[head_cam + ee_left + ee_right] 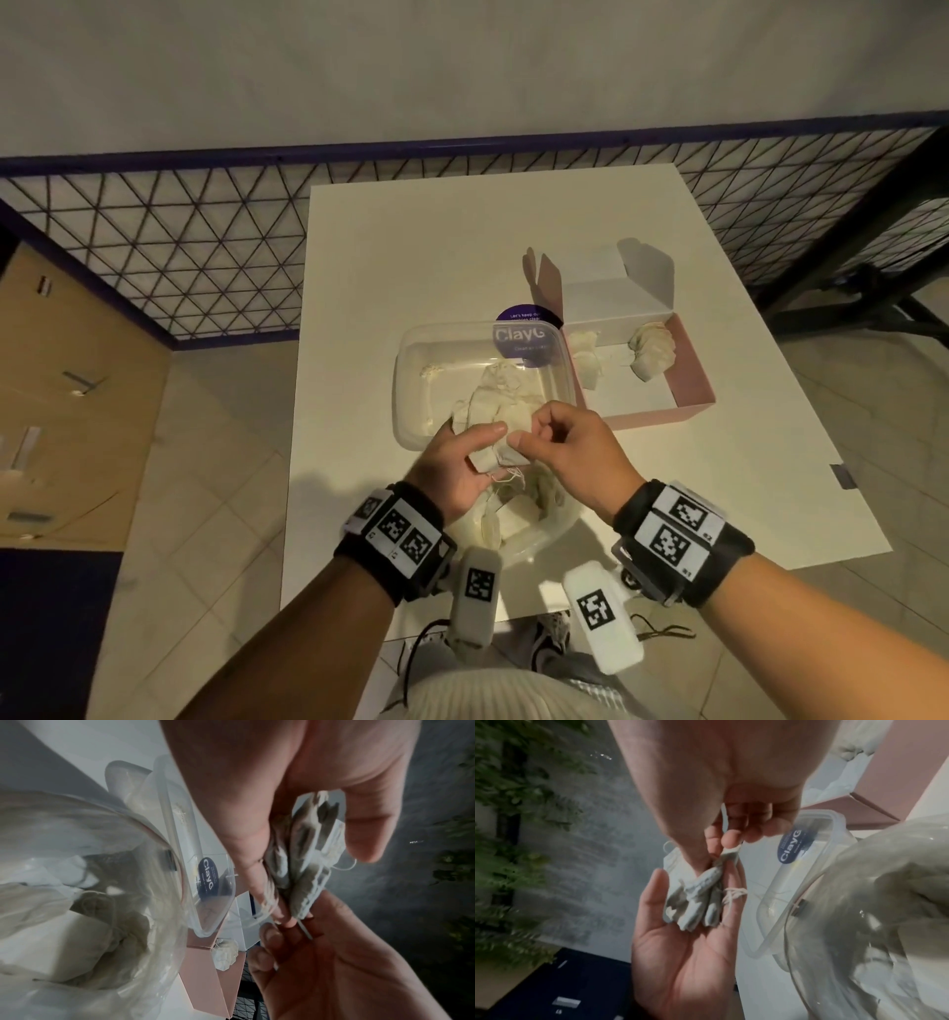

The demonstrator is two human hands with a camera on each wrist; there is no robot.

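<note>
A bunch of pale tea bags [490, 455] with loose white strings hangs between both hands above a round clear bowl [539, 534] at the table's near edge. My left hand [480, 442] holds the bunch, thumb on top and fingers beneath. The left wrist view shows the tea bags [303, 852] squeezed between that thumb and the fingers. My right hand [529, 437] pinches the top of one tea bag [729, 854] from the bunch, its other fingers curled. More tea bags lie in the bowl [159, 833], partly hidden by my hands.
A clear rectangular container [411, 370] with several tea bags stands just beyond my hands. Right of it is an open pink box [688, 380] holding more tea bags. A purple round sticker [524, 334] shows through the container. Wire fencing [205, 246] runs behind the white table [462, 246].
</note>
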